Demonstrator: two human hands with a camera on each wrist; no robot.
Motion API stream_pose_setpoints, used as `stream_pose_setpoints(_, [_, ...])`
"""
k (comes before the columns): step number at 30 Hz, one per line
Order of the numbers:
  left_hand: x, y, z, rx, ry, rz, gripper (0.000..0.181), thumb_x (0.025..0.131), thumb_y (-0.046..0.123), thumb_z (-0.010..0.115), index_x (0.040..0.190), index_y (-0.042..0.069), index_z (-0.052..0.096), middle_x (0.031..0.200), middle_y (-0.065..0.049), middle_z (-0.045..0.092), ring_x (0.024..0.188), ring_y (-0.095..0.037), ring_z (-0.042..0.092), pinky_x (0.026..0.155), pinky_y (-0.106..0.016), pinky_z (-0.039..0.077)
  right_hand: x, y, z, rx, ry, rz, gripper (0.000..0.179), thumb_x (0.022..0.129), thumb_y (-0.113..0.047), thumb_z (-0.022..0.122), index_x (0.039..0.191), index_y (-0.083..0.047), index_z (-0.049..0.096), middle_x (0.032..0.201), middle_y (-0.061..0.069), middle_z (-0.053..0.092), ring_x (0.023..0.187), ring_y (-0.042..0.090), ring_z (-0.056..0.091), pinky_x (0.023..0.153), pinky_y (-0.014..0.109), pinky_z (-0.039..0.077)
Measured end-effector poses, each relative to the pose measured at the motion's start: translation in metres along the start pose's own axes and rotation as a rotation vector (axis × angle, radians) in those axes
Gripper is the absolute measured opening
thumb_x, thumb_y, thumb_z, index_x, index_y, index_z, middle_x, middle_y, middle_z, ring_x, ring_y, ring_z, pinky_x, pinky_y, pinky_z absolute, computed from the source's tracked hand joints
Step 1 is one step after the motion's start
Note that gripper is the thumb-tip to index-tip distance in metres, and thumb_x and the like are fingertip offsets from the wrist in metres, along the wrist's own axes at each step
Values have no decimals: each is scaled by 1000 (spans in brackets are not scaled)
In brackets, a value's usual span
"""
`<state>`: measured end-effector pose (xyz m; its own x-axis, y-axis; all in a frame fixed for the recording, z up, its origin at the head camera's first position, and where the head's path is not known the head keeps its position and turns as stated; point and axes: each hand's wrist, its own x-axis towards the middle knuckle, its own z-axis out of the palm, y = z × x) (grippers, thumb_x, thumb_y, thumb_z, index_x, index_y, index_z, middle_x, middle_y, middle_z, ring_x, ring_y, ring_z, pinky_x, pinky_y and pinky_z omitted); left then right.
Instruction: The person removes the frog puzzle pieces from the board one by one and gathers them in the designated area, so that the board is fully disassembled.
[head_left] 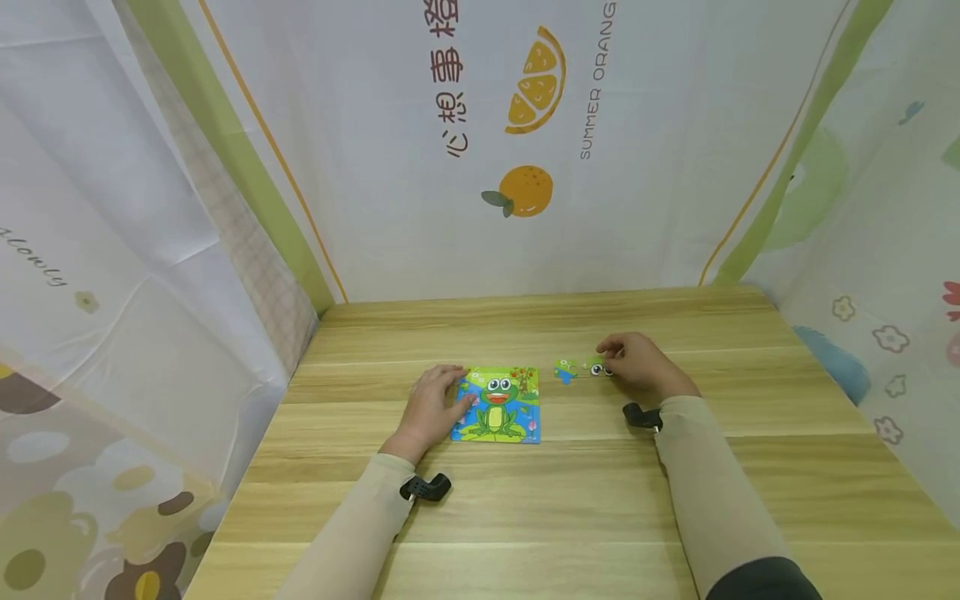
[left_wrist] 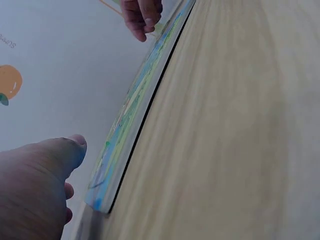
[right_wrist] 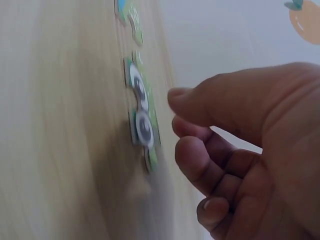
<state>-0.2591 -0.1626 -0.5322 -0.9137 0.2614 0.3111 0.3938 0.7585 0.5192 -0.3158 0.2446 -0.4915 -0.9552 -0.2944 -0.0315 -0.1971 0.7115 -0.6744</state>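
Note:
A square picture board (head_left: 497, 418) with a green frog on a lily pad lies flat on the table. My left hand (head_left: 429, 410) rests at its left side, fingers along the upper left edge and thumb reaching over the picture. Right of the board, several small jigsaw pieces lie in a row: a green and blue piece (head_left: 565, 372) and pieces with the frog's eyes (head_left: 597, 369). Close over the right end of that row is my right hand (head_left: 637, 364). In the right wrist view, its thumb and bent fingers stand apart beside the eye pieces (right_wrist: 144, 129), with nothing between them.
The wood-grain table (head_left: 570, 508) extends around the board and pieces. A white cloth (head_left: 637, 225) with orange prints hangs along the back edge, with more patterned cloth at both sides. Dark wrist cameras (head_left: 426, 487) sit on both sleeves.

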Motion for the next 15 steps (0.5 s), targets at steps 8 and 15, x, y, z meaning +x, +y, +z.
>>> stream_pose_setpoints(8, [3, 17, 3, -31, 19, 102, 34, 96, 29, 80, 125, 12, 75, 111, -2, 64, 92, -19, 53, 80, -36, 48, 6, -19, 12, 24, 8, -28, 28, 102, -12, 63, 127, -2, 69, 106, 10, 66, 94, 26, 61, 80, 39, 51])
stream_pose_setpoints(15, [3, 33, 9, -6, -57, 138, 33, 96, 31, 79, 124, 13, 76, 101, 1, 62, 85, -12, 48, 72, -29, 46, 11, -33, 26, 53, -4, -19, 26, 104, -16, 64, 126, -5, 69, 109, 8, 65, 96, 26, 60, 84, 40, 52])
